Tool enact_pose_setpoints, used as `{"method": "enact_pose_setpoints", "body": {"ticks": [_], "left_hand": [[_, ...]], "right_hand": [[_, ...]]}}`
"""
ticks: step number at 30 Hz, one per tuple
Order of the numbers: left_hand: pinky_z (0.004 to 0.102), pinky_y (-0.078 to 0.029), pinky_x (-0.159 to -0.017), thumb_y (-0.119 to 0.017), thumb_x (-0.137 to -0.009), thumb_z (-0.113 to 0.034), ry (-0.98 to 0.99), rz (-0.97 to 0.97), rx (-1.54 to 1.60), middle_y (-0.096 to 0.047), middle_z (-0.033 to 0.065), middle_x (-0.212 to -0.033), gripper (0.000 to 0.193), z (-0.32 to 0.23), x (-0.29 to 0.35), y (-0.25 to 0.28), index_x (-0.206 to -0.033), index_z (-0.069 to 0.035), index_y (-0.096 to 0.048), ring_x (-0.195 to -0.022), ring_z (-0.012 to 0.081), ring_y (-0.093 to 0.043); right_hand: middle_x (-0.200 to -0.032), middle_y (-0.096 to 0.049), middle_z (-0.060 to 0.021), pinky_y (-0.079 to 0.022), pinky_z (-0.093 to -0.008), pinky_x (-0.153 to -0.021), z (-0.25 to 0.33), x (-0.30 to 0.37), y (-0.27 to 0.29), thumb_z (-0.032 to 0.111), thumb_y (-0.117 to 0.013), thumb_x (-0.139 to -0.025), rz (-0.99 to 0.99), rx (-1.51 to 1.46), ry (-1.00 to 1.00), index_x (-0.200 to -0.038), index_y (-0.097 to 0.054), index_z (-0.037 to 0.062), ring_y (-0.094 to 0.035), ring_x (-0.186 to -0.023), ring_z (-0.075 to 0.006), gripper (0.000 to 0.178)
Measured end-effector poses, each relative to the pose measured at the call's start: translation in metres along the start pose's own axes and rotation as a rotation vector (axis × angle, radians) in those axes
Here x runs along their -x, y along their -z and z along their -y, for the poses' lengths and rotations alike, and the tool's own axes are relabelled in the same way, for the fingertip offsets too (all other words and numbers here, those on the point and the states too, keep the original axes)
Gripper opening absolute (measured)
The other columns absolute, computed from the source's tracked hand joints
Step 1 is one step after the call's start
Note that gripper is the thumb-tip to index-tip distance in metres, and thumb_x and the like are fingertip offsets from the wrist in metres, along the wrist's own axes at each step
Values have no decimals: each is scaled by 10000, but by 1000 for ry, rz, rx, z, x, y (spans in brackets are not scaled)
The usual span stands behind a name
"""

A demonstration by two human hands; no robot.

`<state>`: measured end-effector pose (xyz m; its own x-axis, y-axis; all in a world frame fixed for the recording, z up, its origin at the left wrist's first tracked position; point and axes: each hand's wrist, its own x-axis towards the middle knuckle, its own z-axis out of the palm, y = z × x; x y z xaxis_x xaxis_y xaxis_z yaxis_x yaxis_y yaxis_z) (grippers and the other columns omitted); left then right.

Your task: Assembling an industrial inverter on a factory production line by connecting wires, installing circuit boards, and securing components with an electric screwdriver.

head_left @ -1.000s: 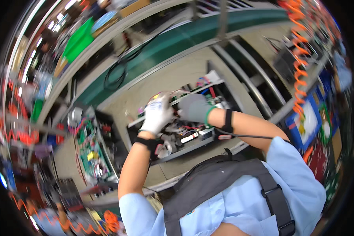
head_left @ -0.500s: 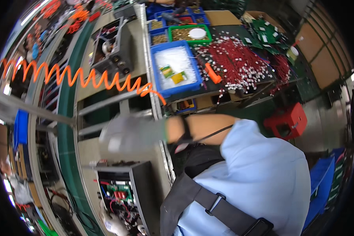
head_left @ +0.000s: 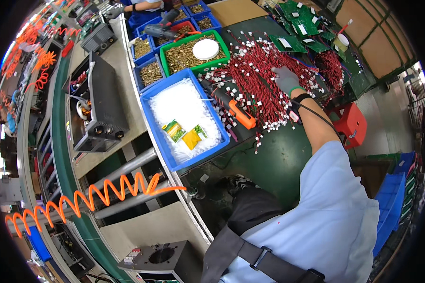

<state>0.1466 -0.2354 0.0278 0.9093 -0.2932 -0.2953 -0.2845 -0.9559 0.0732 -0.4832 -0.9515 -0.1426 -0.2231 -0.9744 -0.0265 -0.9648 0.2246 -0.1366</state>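
My right hand [head_left: 286, 81], in a grey glove with a dark wristband, lies palm down on a pile of red wire harnesses [head_left: 255, 80] with white connectors. Its fingers look stretched out over the wires, and no lifted wire shows in them. My left hand is out of view. Green circuit boards [head_left: 301, 24] lie just beyond the hand. To its left an orange-and-black tool [head_left: 241, 114] rests at the pile's edge.
A blue tray [head_left: 148, 137] holds white slender pieces and two yellow-green packets. Behind it stand a green bin [head_left: 164, 59] of brass-coloured parts and several blue bins. An orange coiled hose [head_left: 92, 198] crosses the left side. Metal housings [head_left: 106, 104] sit along the line. A red stool [head_left: 352, 125] stands at right.
My right hand has swung from above the line at left across to the wire pile at right. The view has turned rightward, so the open housing at the bottom shows less.
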Motion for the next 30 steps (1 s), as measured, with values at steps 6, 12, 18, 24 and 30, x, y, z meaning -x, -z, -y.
{"method": "enact_pose_setpoints", "body": {"ticks": [6, 12, 18, 24, 30], "left_hand": [[407, -520, -730, -609, -836, -215, 49, 19, -46, -680, 170, -935, 239, 6, -9, 5, -1000, -56, -677, -814, 304, -653], [416, -536, -716, -640, -826, -240, 58, 17, -56, -692, 163, -923, 232, 29, -22, 0, -991, -87, -694, -808, 309, -667], [393, -533, -687, -701, -741, -313, -11, -93, -93, -691, 158, -825, 270, 27, -26, 4, -906, -100, -698, -744, 283, -664], [392, -503, -752, -646, -768, -281, -130, -79, -283, -654, 135, -912, 295, -1, -19, 22, -958, -55, -636, -842, 274, -634], [369, -461, -848, -552, -863, -183, -137, -485, 203, -608, 121, -1109, 339, -39, -19, 50, -1147, 2, -561, -978, 213, -581]], "right_hand": [[-1108, -540, -85, -479, -408, -864, -7, -8, 4, 211, -577, -853, 76, 62, 135, -1097, -638, 227, -588, -980, -324, 252], [-882, -605, -85, -490, -320, -622, -11, -56, 23, 197, -594, -892, -287, -838, -225, -889, -636, 73, -610, -679, -208, 131], [-891, -636, -4, -437, -190, -522, -1, -90, 95, 151, -555, -932, -345, -1355, -34, -987, -603, 46, -555, -608, -58, 128], [-960, -629, -31, -509, -219, -561, 50, -66, 157, 134, -551, -936, -328, -1645, 143, -1140, -546, 42, -631, -766, -96, 224], [-910, -629, -33, -486, -260, -790, 151, 45, 237, 190, -516, -945, -58, -1545, 777, -1000, -595, 25, -585, -832, -86, 191]]}}
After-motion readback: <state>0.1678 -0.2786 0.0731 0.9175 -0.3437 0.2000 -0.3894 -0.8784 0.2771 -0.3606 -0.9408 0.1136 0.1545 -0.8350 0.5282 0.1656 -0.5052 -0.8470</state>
